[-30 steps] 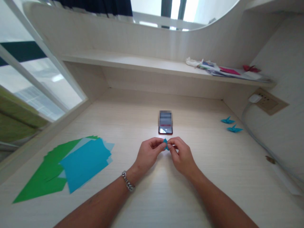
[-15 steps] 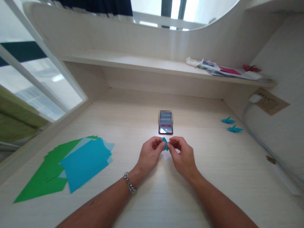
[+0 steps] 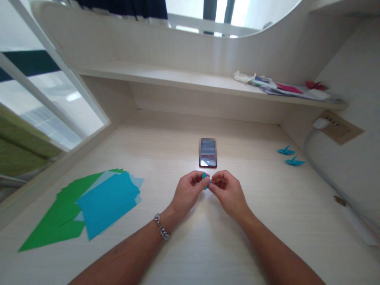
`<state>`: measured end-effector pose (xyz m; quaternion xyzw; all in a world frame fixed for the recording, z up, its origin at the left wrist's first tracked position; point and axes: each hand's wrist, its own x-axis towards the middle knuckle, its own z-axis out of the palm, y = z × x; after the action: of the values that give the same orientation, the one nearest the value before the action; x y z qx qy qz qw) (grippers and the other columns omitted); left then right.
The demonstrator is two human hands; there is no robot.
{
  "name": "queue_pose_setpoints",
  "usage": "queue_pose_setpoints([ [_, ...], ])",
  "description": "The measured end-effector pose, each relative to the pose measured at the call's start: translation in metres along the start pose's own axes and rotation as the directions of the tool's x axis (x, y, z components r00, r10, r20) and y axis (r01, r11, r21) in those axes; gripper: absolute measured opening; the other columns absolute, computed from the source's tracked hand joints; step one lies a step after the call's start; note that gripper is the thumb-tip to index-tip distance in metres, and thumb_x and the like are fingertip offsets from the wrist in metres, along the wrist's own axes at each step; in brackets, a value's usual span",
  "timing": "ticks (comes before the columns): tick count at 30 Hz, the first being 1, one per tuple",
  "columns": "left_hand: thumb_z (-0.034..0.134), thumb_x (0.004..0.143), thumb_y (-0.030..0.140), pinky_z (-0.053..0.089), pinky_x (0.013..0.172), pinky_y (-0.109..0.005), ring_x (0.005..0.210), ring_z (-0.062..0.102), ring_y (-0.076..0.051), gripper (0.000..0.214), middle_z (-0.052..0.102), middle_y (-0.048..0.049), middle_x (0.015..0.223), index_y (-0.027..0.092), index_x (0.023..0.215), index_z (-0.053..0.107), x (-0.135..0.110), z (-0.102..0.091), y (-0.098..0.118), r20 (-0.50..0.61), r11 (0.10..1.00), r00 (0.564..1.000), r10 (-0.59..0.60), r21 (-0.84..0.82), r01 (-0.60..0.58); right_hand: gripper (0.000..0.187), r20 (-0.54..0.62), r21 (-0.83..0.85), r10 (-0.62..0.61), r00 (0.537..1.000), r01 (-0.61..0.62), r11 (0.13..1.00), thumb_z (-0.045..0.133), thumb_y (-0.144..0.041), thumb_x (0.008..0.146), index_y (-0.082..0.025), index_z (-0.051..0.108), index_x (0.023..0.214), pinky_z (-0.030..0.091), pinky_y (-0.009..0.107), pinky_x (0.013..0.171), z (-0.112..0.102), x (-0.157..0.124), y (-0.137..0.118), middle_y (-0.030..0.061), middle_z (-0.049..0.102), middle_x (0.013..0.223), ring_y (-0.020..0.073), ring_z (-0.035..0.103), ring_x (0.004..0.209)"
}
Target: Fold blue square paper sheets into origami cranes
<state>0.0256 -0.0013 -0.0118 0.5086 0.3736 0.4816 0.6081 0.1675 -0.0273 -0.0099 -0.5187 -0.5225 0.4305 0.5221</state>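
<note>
My left hand point(image 3: 188, 192) and my right hand point(image 3: 227, 190) meet over the middle of the pale wooden desk point(image 3: 166, 146). Both pinch a small folded piece of blue paper point(image 3: 205, 177) between thumbs and fingertips, and most of it is hidden by my fingers. A metal bracelet point(image 3: 162, 231) sits on my left wrist. Just beyond my hands a phone point(image 3: 208, 157) lies on the desk.
A stack of blue paper sheets point(image 3: 108, 202) lies on green sheets point(image 3: 56, 217) at the left. Two finished blue folded paper figures point(image 3: 290, 156) rest at the far right. The shelf point(image 3: 184, 79) above holds papers and a red folded figure point(image 3: 317, 85). A wall socket with cable point(image 3: 332, 126) is at right.
My fingertips have closed in on the blue piece, so less of it shows than before. Both hands have stayed in almost the same spot.
</note>
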Motion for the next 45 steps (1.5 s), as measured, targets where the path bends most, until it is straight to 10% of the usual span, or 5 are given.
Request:
queue_pose_setpoints([
  [20,0.069,0.073,0.034,0.039,0.054,-0.023,0.055,0.049,-0.010,0.025,0.057,0.0010,0.057,0.013,0.061,0.061,0.001,-0.007,0.006,-0.068,0.984,0.998,-0.003,0.176,0.015,0.020,0.198,0.051,0.157,0.967,-0.170,0.984,0.069,-0.034,0.071,-0.016,0.060,0.070,0.045,0.025,0.055,0.002,0.002,0.003,-0.0004,0.061,0.060,0.0126,0.057,0.055],
  [33,0.068,0.072,0.027,0.046,0.062,-0.027,0.062,0.058,-0.014,0.015,0.065,-0.0039,0.067,0.013,0.072,0.066,0.002,-0.008,0.006,0.007,0.990,0.998,-0.055,0.132,0.053,0.024,0.108,0.132,0.145,0.984,-0.158,0.979,0.072,-0.036,0.068,-0.015,0.063,0.075,0.048,0.027,0.058,0.003,0.004,0.007,0.0024,0.065,0.066,0.0139,0.059,0.058],
  [45,0.068,0.074,0.030,0.041,0.058,-0.023,0.058,0.050,-0.010,0.019,0.058,0.0007,0.061,0.014,0.066,0.063,0.002,-0.007,0.007,-0.021,0.998,1.000,-0.017,0.065,0.018,0.021,0.230,-0.113,0.094,0.969,-0.069,0.991,0.060,-0.035,0.080,-0.017,0.057,0.069,0.043,0.024,0.055,-0.001,-0.001,-0.003,-0.0001,0.060,0.061,0.0125,0.055,0.057],
])
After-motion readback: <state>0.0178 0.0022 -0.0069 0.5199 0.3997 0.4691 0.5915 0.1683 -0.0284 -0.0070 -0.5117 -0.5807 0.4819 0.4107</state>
